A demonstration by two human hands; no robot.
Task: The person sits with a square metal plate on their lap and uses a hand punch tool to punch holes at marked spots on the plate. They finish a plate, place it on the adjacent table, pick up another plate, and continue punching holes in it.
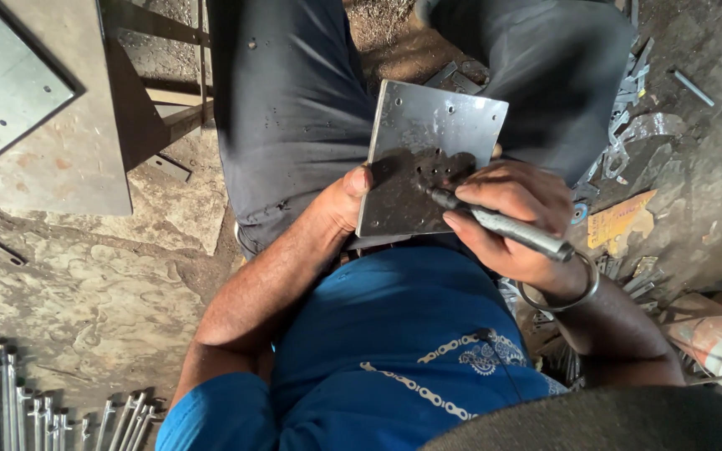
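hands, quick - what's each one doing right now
Left hand: closed on the edge of the square metal plate.
Right hand: closed around a pen-like metal tool, its tip on the plate.

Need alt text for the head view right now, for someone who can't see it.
Left hand steadies a square metal plate with holes on the lap; right hand holds a pen-like metal tool with its tip on it. Bolts lie on the stone floor.

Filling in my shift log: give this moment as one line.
left hand: grips metal plate edge | right hand: holds metal tool, tip on plate
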